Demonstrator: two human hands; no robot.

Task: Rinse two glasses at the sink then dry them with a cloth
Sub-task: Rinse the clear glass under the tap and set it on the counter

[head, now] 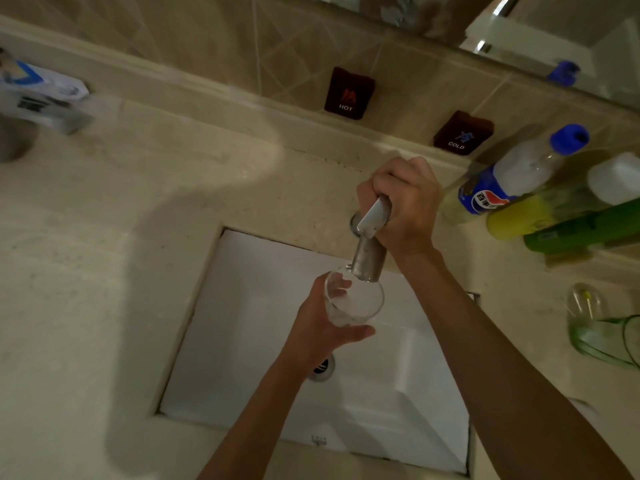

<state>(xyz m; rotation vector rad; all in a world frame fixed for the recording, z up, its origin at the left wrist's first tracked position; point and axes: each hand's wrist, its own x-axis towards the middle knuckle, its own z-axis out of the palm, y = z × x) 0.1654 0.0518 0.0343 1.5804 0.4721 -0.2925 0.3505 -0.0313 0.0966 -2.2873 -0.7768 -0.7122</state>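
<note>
Glass (355, 297) in left hand (322, 327) under faucet (369, 261); right hand (405, 199) grips lever (374, 216).

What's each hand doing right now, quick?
Left hand: closed around the clear glass, held under the faucet spout.
Right hand: closed on the faucet lever.

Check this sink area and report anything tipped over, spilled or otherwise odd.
One thing stands out: a green-tinted glass lies on its side on the counter right of the sink. Otherwise normal: the left hand holds a clear glass under the faucet, right hand on the handle.
</note>
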